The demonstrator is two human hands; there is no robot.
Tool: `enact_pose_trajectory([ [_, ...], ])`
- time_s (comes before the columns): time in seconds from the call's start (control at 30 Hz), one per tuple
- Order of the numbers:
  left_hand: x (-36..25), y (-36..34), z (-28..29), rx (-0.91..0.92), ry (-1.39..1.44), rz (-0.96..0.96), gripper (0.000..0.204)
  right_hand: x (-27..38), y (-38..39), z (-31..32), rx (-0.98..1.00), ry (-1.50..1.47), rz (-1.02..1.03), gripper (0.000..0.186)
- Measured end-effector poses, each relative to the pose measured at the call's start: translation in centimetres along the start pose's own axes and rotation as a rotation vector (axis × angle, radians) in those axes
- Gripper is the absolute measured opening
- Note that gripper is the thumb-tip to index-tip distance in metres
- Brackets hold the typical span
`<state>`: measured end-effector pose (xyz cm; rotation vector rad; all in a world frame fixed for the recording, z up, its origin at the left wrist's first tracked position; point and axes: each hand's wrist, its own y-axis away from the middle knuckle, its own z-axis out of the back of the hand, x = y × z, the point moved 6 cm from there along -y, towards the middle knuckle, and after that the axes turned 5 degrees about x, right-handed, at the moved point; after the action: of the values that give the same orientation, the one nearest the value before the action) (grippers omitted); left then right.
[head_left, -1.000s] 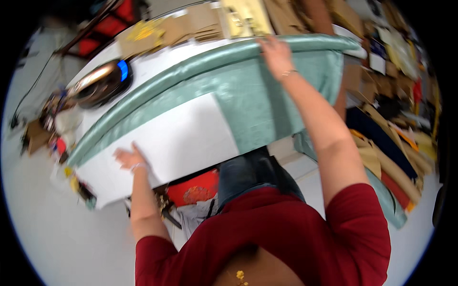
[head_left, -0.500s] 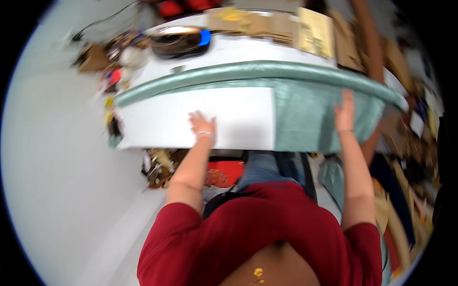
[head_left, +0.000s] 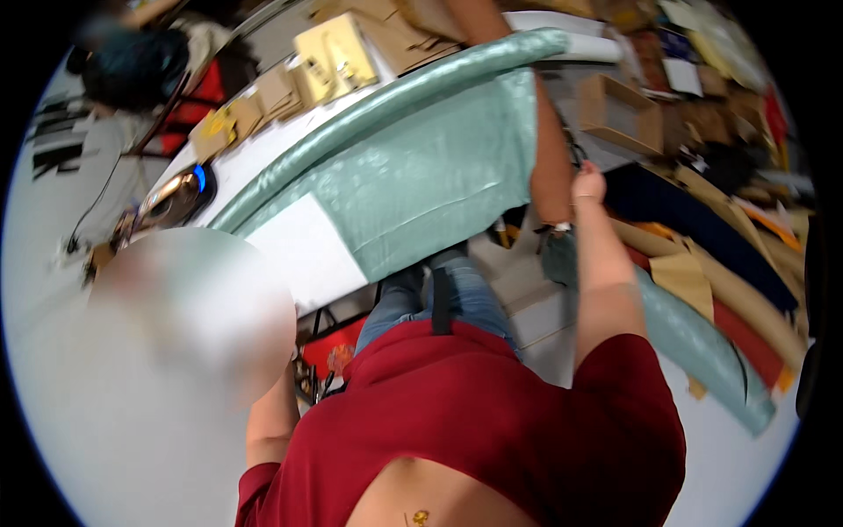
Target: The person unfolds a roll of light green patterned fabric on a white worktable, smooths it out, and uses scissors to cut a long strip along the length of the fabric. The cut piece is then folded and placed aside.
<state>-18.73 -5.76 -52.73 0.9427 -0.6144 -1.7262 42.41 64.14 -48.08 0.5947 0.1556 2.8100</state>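
A sheet of shiny sea-green material point(head_left: 439, 167), partly rolled along its far edge point(head_left: 386, 97), lies across the white table. On its left part rests a white sheet point(head_left: 307, 250) with straight edges. My right hand point(head_left: 588, 186) is closed, out past the right end of the material, by a thin dark object point(head_left: 575, 149) whose kind is too small to tell. Beside that hand, a long brown strip point(head_left: 548, 158) hangs down over the table's end. My left forearm point(head_left: 272, 426) reaches up on the left, but a round blurred patch hides the left hand.
Brown and yellow card pieces point(head_left: 334, 57) lie along the table's far side, near a dark rounded device point(head_left: 180, 193) with a blue light. An open cardboard box point(head_left: 619, 114) stands to the right. Several rolls of material point(head_left: 702, 342) lie on the floor there. A chair point(head_left: 189, 97) is far left.
The view has swung to the right. My right hand has left the green material, moved past its right end and closed. My left hand has gone out of sight behind the blurred patch.
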Motion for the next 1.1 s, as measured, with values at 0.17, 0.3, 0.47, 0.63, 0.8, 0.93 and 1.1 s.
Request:
enact_pose_trajectory([
  [0.17,-6.7,12.2,-2.7,-0.078,0.041,0.007,0.049,-4.0,-8.4,-5.8,0.446,0.06,0.181,0.051],
  [0.3,-4.8,18.0,-5.5,-0.024,0.103,0.152,0.053,-3.9,-8.1,-6.7,0.383,0.226,0.352,0.054],
  [0.47,-4.4,25.5,-8.7,0.031,0.171,0.296,0.053,-4.3,-9.0,-8.4,0.358,0.288,0.316,0.05],
  [0.63,-2.4,30.1,-9.9,-0.053,0.208,0.339,0.056,-4.7,-12.2,-9.1,0.417,0.453,0.461,0.065],
  [0.8,3.9,34.5,-11.2,-0.1,0.25,0.466,0.06,-4.7,-13.0,-8.4,0.702,0.741,0.462,0.077],
  [0.93,8.8,33.3,-12.3,-0.083,0.313,0.493,0.061,-6.5,-16.7,-6.5,0.624,0.767,0.456,0.061],
  [1.1,17.7,31.3,-10.4,0.031,0.269,0.577,0.063,-9.2,-12.4,-4.2,0.789,0.103,-0.111,0.044],
])
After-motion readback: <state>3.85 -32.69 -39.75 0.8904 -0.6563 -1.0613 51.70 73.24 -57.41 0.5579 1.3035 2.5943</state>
